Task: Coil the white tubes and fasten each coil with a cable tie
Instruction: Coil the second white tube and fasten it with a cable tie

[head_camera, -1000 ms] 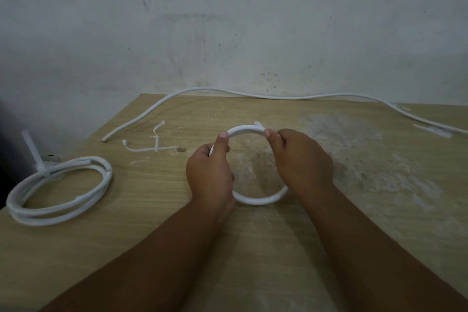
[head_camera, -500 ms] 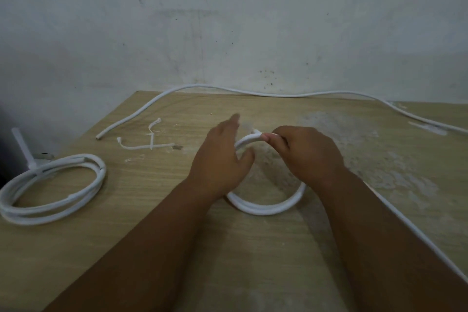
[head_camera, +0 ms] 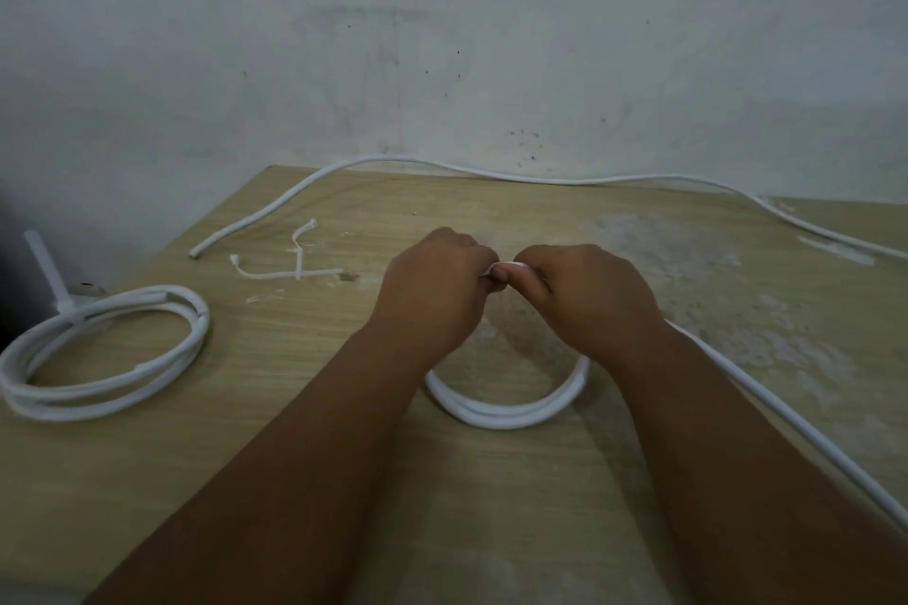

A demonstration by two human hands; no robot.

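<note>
A white tube is wound into a small coil (head_camera: 506,410) of two turns at the middle of the wooden table (head_camera: 304,359). My left hand (head_camera: 432,295) and my right hand (head_camera: 589,300) meet at the coil's far side, and both grip the tube there, knuckles up. The coil's top is hidden under my hands. The tube's free length (head_camera: 766,403) trails from under my right wrist toward the lower right. Two white cable ties (head_camera: 290,268) lie loose to the left of my hands.
A coiled tube (head_camera: 105,356) with a cable tie sticking up lies at the table's left edge. Another long white tube (head_camera: 442,167) runs along the back edge by the wall (head_camera: 442,39) and off to the right.
My left hand, open half a second ago, has closed on the top of the coil beside my right hand. The coil now shows two turns. The free length has been drawn in.
</note>
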